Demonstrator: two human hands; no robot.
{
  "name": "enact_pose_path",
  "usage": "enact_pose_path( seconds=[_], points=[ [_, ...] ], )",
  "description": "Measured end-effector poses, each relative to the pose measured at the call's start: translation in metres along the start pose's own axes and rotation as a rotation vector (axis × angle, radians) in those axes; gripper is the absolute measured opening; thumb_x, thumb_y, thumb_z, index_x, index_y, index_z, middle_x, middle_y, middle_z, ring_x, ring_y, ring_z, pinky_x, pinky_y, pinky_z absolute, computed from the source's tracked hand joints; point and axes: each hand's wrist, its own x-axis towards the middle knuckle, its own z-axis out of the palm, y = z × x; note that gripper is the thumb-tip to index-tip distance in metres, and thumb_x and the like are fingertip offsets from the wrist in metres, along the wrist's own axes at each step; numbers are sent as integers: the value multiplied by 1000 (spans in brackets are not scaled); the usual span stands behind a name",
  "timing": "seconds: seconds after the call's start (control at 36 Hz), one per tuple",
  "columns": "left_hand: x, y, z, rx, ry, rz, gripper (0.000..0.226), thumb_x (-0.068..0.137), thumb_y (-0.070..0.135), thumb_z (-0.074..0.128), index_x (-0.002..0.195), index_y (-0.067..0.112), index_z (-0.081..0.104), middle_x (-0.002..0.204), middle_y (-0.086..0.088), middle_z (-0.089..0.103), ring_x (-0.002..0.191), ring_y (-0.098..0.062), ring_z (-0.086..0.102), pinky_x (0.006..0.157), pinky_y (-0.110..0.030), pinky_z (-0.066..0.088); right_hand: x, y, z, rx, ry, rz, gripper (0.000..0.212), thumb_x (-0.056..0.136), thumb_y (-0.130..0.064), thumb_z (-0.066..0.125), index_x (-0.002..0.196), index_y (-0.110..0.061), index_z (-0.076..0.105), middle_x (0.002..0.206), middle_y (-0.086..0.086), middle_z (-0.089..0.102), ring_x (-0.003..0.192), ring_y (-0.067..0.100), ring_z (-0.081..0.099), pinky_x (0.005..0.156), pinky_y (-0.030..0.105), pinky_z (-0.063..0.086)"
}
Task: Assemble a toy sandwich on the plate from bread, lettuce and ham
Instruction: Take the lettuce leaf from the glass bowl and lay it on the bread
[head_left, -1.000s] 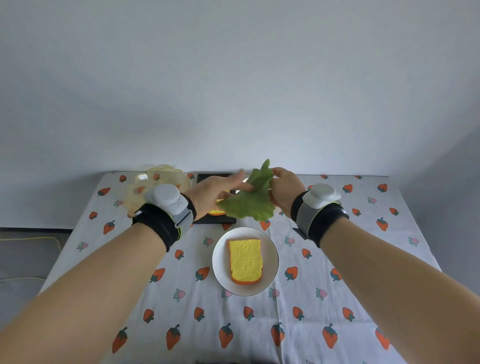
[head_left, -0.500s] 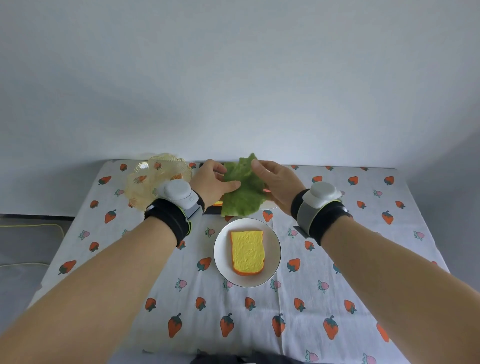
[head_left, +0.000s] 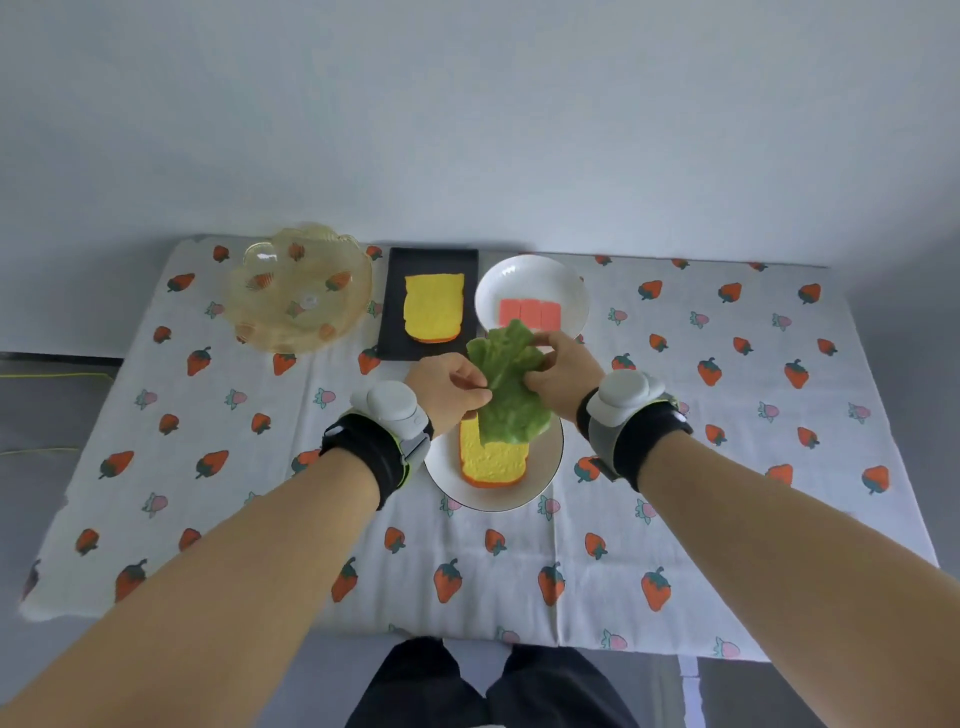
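A yellow toy bread slice (head_left: 491, 460) lies on the white plate (head_left: 548, 470) near the table's middle. Over its far half hangs a green lettuce leaf (head_left: 511, 389), pinched on its left edge by my left hand (head_left: 449, 389) and on its upper right edge by my right hand (head_left: 563, 371). The leaf's lower edge overlaps the bread; whether it touches is unclear. A second bread slice (head_left: 434, 306) rests on a black tray (head_left: 387, 332) behind. Pink ham strips (head_left: 530, 314) lie on a white plate (head_left: 519, 275) at the back.
An empty amber glass bowl (head_left: 301, 291) stands at the back left. A strawberry-print cloth (head_left: 727, 415) covers the table. The table's front edge runs just before my legs.
Both hands have brought the lettuce leaf down and toward me, from above the back dishes to over the bread on the near plate. The camera has tilted down.
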Motion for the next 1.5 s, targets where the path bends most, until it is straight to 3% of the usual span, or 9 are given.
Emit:
enact_pose_path(
  seconds=[0.14, 0.25, 0.36, 0.61, 0.83, 1.14, 1.25, 1.39, 1.5],
  points=[
    [12, -33, 13, 121, 2, -34, 18, 81, 7, 70, 81, 24, 63, 89, -3, 69, 77, -29, 71, 80, -43, 60, 2, 30, 18, -91, 3, 116, 44, 82, -6, 60, 122, -13, 44, 105, 10, 65, 92, 28, 63, 74, 33, 51],
    [21, -55, 25, 180, 2, -60, 19, 81, 6, 69, 95, 19, 63, 106, -8, 68, 87, -30, 69, 78, -43, 60, 9, 52, 33, -195, -2, 82, 22, 82, -7, 60, 99, -19, 51, 95, 1, 59, 89, 24, 58, 78, 34, 50],
    [29, -68, 28, 265, 16, -82, 15, 83, 14, 68, 93, 25, 66, 104, 9, 64, 94, -15, 64, 79, -22, 45, 16, 63, 43, -255, -42, 69, 11, 81, -13, 60, 85, -22, 56, 83, -6, 58, 84, 22, 59, 77, 30, 47],
    [33, -86, 41, 423, 34, 26, 14, 85, 6, 63, 96, 15, 64, 91, 0, 60, 79, -20, 56, 77, -28, 47, 18, 81, 49, -266, -82, -15, 40, 81, -4, 62, 118, -19, 63, 104, -8, 62, 89, 9, 54, 74, 13, 37],
    [39, -85, 42, 525, 0, -3, 26, 85, 11, 66, 110, 15, 61, 108, -6, 62, 87, -26, 59, 74, -27, 42, 25, 74, 48, -477, -161, -62, 44, 80, -8, 65, 123, -14, 63, 126, 7, 63, 115, 28, 58, 97, 33, 46],
    [44, -88, 43, 592, -32, 26, 34, 83, 14, 68, 115, 21, 59, 114, -11, 60, 82, -24, 55, 70, -23, 37, 30, 77, 46, -587, -197, -21, 50, 83, -12, 66, 131, -19, 57, 131, 13, 55, 113, 33, 57, 91, 30, 45],
    [42, -84, 42, 581, -34, 7, 35, 83, 17, 69, 116, 23, 58, 121, -13, 50, 82, -26, 55, 71, -23, 39, 27, 76, 43, -574, -138, -30, 41, 84, -19, 64, 124, -24, 55, 121, 10, 47, 99, 31, 57, 83, 33, 48],
    [41, -76, 31, 511, -10, 25, 24, 82, 21, 69, 105, 26, 62, 111, -12, 57, 84, -22, 58, 70, -24, 39, 25, 67, 33, -465, -76, -66, 26, 87, -14, 54, 112, -23, 55, 100, 1, 47, 85, 21, 51, 74, 31, 40],
    [39, -63, 19, 475, 6, 66, 13, 81, 23, 70, 92, 26, 62, 86, -1, 59, 82, -18, 53, 77, -32, 47, 25, 49, 26, -371, -13, -62, 22, 87, -10, 50, 102, -23, 60, 83, -4, 50, 73, 15, 51, 61, 25, 40]
  ],
)
